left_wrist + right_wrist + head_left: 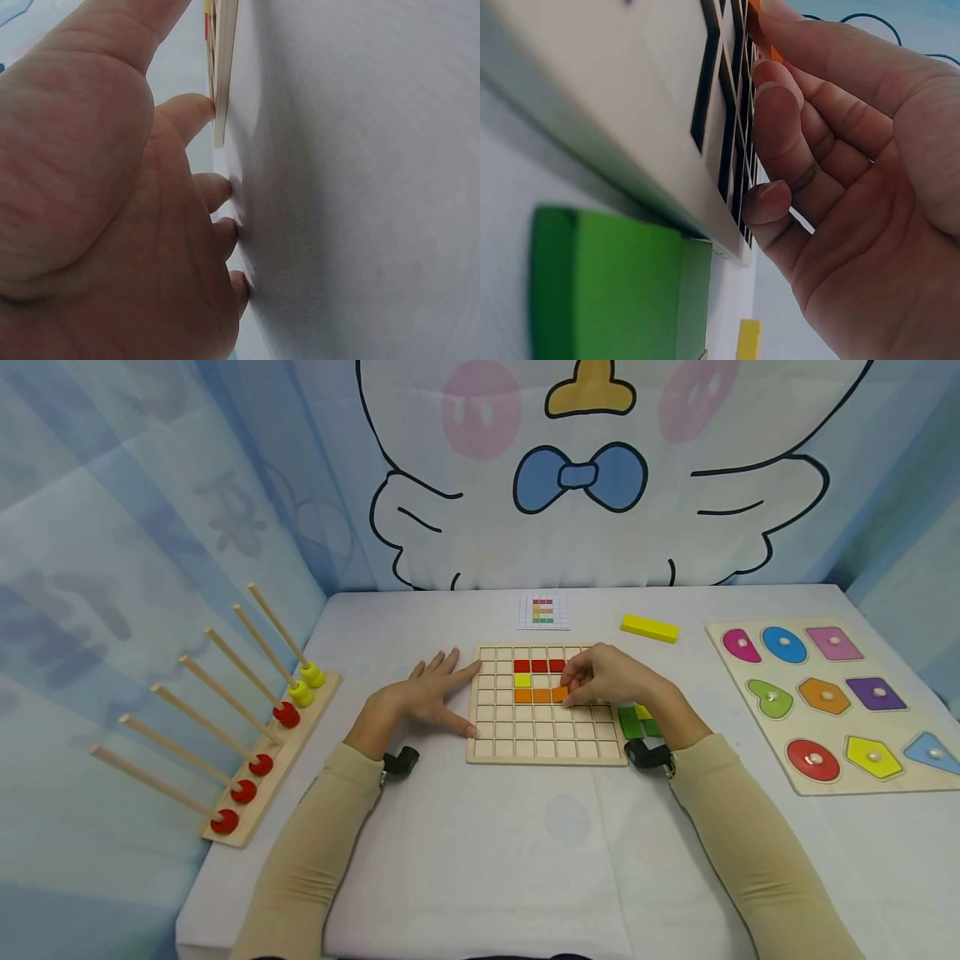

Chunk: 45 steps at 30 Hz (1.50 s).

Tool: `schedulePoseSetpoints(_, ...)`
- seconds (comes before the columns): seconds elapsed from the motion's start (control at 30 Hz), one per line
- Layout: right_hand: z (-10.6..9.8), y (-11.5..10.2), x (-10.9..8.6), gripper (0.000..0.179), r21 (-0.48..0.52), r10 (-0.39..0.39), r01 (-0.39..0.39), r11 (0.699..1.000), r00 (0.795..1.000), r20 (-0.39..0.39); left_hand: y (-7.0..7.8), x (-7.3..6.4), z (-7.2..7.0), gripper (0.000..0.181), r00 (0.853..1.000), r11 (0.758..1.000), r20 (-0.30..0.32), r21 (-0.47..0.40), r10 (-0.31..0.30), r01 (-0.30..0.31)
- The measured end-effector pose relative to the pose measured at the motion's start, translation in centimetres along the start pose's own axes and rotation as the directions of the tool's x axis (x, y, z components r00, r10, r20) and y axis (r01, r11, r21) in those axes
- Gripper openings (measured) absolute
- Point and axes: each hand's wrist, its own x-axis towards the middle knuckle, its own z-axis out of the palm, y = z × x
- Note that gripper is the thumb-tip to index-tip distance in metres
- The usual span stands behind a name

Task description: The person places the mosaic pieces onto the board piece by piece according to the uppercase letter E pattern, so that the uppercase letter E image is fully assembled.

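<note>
A wooden grid board (543,750) lies flat on the white table. Red tiles (539,666) line one row, a yellow tile (522,680) sits below them, and orange tiles (532,696) fill part of a lower row. My right hand (618,675) pinches an orange tile (559,694) between thumb and fingers at the right end of that row. With fingers spread, my left hand (423,697) touches the board's left side with thumb and index finger; the left wrist view shows its other fingertips on the cloth beside the board's edge (223,75).
Green pieces (628,722) and a yellow one lie right of the board, partly hidden by my right wrist. Behind it are a pattern card (543,612) and a yellow bar (649,628). A peg rack (270,768) stands left; a shape puzzle (757,739) lies right.
</note>
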Motion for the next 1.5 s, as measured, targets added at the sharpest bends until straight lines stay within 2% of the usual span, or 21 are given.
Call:
schedulePoseSetpoints(0.3,0.1,0.0,0.0,0.022,-0.004,0.028,-0.028,1.0,1.0,0.001,0.0,0.0,0.1,0.126,1.0,1.0,-0.001,0.007,0.009,-0.009)
schedulePoseSetpoints(0.7,0.1,-0.4,-0.1,0.023,-0.05,0.022,-0.023,0.998,1.0,-0.014,-0.2,0.1,0.1,0.126,1.0,1.0,-0.006,0.011,0.011,-0.011)
schedulePoseSetpoints(0.97,-0.2,-0.7,-0.4,0.021,-0.043,0.019,-0.019,0.999,1.0,-0.014,-0.1,0.0,0.1,0.126,1.0,1.0,-0.004,0.003,0.003,-0.003)
schedulePoseSetpoints(1.07,-0.6,-0.7,-0.5,0.02,-0.055,0.006,-0.008,0.998,0.999,-0.048,0.0,0.0,0.1,0.126,1.0,1.0,-0.004,-0.001,0.0,0.0)
schedulePoseSetpoints(1.13,-0.9,-0.9,-0.7,0.021,-0.067,-0.02,0.013,0.998,0.994,-0.104,-0.1,0.0,0.1,0.127,1.0,1.0,-0.005,-0.001,0.001,-0.001)
schedulePoseSetpoints(1.3,-1.4,-1.6,-1.3,0.026,-0.093,-0.068,0.045,0.995,0.965,-0.253,-0.1,0.0,0.1,0.126,1.0,1.0,-0.006,0.003,0.008,-0.008)
schedulePoseSetpoints(1.4,-1.6,-1.5,-1.7,0.029,-0.104,-0.056,0.028,0.994,0.96,-0.276,0.0,0.0,0.0,0.126,1.0,1.0,-0.003,0.001,0.009,-0.009)
schedulePoseSetpoints(1.5,-1.9,-1.0,-2.1,0.031,-0.126,-0.043,0.01,0.992,0.964,-0.262,0.0,0.0,0.0,0.125,1.0,1.0,-0.002,0.003,0.008,-0.008)
